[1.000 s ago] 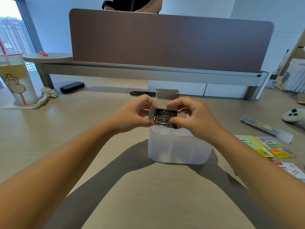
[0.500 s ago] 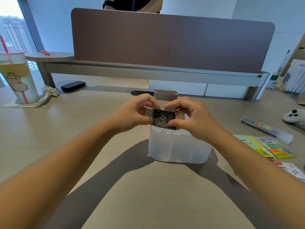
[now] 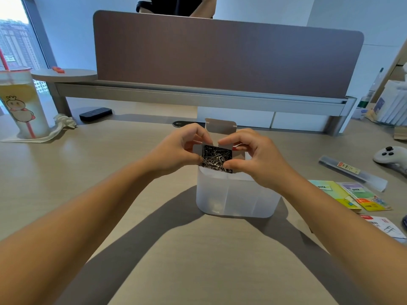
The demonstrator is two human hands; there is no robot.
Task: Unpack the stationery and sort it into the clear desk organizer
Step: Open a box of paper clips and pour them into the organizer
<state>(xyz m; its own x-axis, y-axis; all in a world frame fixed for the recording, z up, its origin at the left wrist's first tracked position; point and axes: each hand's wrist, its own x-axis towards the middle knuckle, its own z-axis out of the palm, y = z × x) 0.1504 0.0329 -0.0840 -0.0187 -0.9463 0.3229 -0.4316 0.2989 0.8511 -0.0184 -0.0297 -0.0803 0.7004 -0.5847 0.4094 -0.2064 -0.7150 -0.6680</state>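
Left hand (image 3: 176, 150) and right hand (image 3: 253, 159) pinch opposite sides of a small open box (image 3: 217, 158), lid flap up, paper clips (image 3: 215, 160) inside. Box sits just above, maybe touching, the organizer (image 3: 235, 197) rim, mid-desk (image 3: 110, 183). Sticky notes (image 3: 350, 194) near right edge.

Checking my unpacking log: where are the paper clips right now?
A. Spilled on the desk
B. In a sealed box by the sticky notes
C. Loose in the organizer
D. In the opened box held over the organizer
D: the paper clips fill the open box, which the left hand and right hand hold above the clear organizer.
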